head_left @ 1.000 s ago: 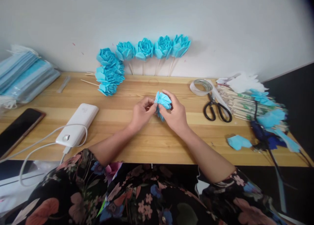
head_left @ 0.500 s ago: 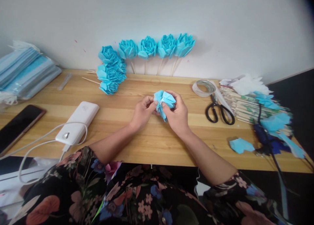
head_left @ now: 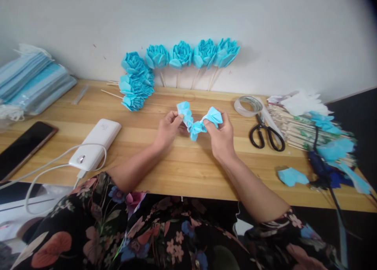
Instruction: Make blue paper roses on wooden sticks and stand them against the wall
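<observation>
Spanning the gap between two bare hands, a crinkled light-blue strip point(head_left: 194, 129) sags in a shallow V over the middle of the worktop point(head_left: 141, 152). The left hand point(head_left: 167, 130) pinches one end between thumb and fingers; the right hand point(head_left: 223, 139) pinches the other, where the material spreads into a broad, angular fold. Too hard a pull could tear the strip at its bunched middle or flatten its gathers; a loose pinch might let one end slip free and unravel. The strip looks thin and pliable, with whitish patches among the blue; whether it is paper or fabric, I cannot tell. Beyond it, a row of layered blue artificial roses point(head_left: 181, 54) on thin pale stems stands before a smooth wall point(head_left: 279, 34). To the right lie a ring-shaped tape roll point(head_left: 241, 111) and black-handled scissors point(head_left: 260, 125).
</observation>
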Available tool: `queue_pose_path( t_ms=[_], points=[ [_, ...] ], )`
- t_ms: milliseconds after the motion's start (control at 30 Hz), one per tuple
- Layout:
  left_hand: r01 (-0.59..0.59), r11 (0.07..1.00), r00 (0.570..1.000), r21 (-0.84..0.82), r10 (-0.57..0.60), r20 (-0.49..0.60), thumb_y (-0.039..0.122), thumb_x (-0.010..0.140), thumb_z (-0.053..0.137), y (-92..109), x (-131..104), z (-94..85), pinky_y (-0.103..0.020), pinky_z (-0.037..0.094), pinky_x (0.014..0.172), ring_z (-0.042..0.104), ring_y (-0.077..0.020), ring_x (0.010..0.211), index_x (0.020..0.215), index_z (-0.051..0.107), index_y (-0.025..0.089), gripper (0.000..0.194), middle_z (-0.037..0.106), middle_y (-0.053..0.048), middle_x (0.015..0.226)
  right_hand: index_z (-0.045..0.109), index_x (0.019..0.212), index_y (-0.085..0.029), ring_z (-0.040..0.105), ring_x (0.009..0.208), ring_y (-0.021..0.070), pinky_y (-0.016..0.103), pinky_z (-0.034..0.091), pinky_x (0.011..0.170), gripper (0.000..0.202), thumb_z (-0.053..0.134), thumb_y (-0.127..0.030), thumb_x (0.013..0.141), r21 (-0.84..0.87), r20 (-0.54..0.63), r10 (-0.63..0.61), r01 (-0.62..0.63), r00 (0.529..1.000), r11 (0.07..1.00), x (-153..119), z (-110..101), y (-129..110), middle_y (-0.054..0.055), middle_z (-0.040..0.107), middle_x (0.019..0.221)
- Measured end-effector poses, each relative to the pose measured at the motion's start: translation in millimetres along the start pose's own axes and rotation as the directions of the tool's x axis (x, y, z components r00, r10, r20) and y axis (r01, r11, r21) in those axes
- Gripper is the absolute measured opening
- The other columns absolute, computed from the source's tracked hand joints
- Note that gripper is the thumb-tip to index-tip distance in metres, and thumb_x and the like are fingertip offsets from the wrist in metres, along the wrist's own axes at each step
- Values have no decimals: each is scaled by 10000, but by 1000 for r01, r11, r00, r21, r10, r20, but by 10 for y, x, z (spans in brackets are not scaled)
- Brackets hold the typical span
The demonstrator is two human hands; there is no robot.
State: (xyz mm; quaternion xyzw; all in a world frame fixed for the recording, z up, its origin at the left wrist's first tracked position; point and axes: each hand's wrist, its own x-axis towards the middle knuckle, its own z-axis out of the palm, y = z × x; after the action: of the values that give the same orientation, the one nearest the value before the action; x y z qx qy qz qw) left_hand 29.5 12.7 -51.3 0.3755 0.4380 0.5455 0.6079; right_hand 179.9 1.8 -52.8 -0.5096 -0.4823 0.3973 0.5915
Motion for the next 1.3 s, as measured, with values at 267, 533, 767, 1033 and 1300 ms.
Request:
queue_pose_path(
  t_ms=[267,533,767,1033,1300],
  points=[
    [-5,995,995,-102,15,98,448,906,661,22,-3,-29,-291,610,672,706,-159,763,910,554,183,286,716,-43,862,615,1175,-288,604,841,160,334,543,823,419,676,-396,775,76,41,14,-17,999,997,59,-19,33,-15,600,900],
    [59,997,971,40,-67,230,471,734,837,-27,-37,-6,-316,627,712,701,-173,812,977,682,145,435,730,-68,922,615,1193,-289,620,852,166,332,561,819,450,678,-383,757,77,35,19,-22,999,997,55,-40,-19,-1,623,939],
    [53,986,988,159,-75,134,236,792,761,-35,-37,-2,-266,608,644,690,-142,615,742,707,118,139,726,-50,694,579,1315,-318,655,895,192,354,571,830,528,664,-403,801,31,127,-21,17,992,999,34,-43,-21,7,680,991],
    [18,999,999,-39,-16,32,234,793,730,32,-26,-7,-252,601,583,661,-135,617,798,683,124,120,695,-26,681,402,1518,-364,594,1280,260,470,505,1075,758,643,-619,847,-3,398,-111,122,910,993,9,-94,-45,48,596,1440],
    [9,989,1000,-147,-13,-21,268,769,748,57,8,-48,-263,590,594,649,-131,623,807,649,134,170,679,-18,694,403,1510,-364,493,1412,270,536,401,1184,788,706,-597,822,-37,418,-166,199,893,979,74,-126,-29,54,547,1501]
  ],
)
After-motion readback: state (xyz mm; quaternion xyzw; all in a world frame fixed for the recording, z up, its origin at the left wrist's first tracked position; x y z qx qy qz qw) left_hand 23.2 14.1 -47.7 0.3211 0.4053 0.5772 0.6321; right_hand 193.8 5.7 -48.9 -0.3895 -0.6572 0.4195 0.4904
